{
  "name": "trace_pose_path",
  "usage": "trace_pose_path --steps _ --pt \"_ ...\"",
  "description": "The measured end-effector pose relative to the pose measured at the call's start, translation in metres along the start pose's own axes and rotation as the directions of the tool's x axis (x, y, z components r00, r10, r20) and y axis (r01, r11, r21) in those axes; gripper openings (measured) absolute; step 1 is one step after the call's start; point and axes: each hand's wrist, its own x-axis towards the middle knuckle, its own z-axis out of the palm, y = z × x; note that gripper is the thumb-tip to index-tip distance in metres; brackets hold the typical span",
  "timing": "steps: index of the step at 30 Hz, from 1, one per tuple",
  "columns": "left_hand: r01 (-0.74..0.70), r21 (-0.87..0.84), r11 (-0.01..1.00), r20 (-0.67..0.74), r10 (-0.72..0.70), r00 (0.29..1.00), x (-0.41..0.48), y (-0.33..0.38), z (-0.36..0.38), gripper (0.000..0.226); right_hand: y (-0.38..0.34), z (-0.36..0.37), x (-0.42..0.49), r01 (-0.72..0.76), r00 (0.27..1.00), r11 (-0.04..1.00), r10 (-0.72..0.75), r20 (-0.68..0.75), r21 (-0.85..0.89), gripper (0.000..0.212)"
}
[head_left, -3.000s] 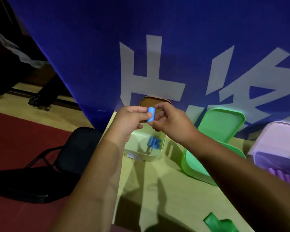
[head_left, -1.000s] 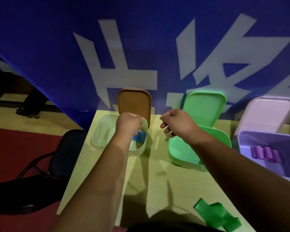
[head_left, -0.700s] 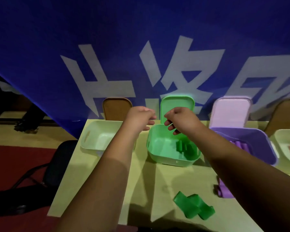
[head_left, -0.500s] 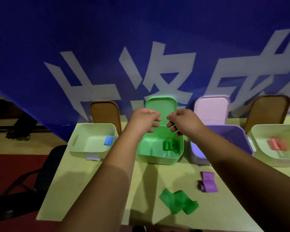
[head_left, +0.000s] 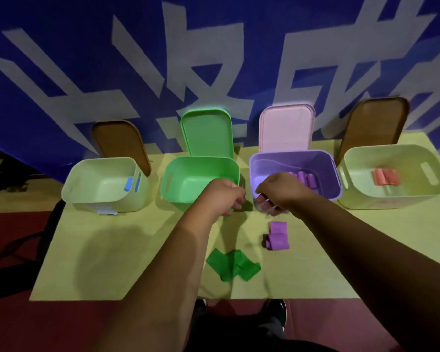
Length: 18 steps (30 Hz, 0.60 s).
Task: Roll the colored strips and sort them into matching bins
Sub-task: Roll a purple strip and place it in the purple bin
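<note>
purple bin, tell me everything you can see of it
The purple bin is a rounded rectangular tub that looks like smooth plastic, with a slot handle in its right wall. It stands open on the table, third from the left in the row, between the green bin and a pale bin. Its pink lid stands upright behind it. Several purple rolls lie on its floor. The right hand covers its near left corner; contact cannot be told.

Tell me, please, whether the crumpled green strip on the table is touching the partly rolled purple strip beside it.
Apart. The head view shows bare yellow table between the crumpled green strip and the partly rolled purple strip.
</note>
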Motion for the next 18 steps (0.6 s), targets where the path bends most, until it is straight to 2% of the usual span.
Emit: trace_pose_path --steps 3,6,9,11,15,18 --pt "0.067 0.106 0.992 0.099 -0.077 0.992 0.006 -0.024 0.021 0.009 0.026 -0.004 0.012 -0.12 0.991 0.98 0.128 0.045 -0.157 0.018" --pt "0.088 0.199 0.976 0.121 -0.114 0.986 0.011 -0.044 0.046 0.007 0.056 -0.008 0.023 -0.209 0.968 0.938 0.239 0.079 -0.275 0.019" --pt "0.095 0.266 0.959 0.106 -0.127 0.986 0.017 -0.063 0.077 0.005 0.081 -0.01 0.022 -0.218 0.962 0.897 0.264 0.069 -0.386 0.023" --pt "0.073 0.332 0.94 0.102 -0.113 0.988 0.024 -0.075 0.098 0.012 0.094 -0.011 0.021 -0.208 0.964 0.863 0.26 0.052 -0.46 0.019" --pt "0.066 0.386 0.92 0.06 -0.096 0.994 0.027 -0.089 0.132 0.008 0.117 -0.009 0.025 -0.252 0.959 0.854 0.285 0.004 -0.455 0.016" --pt "0.114 0.309 0.944 0.063 -0.14 0.988 0.03 -0.093 0.145 0.009 0.125 -0.007 0.025 -0.263 0.958 0.887 0.288 0.01 -0.379 0.022"
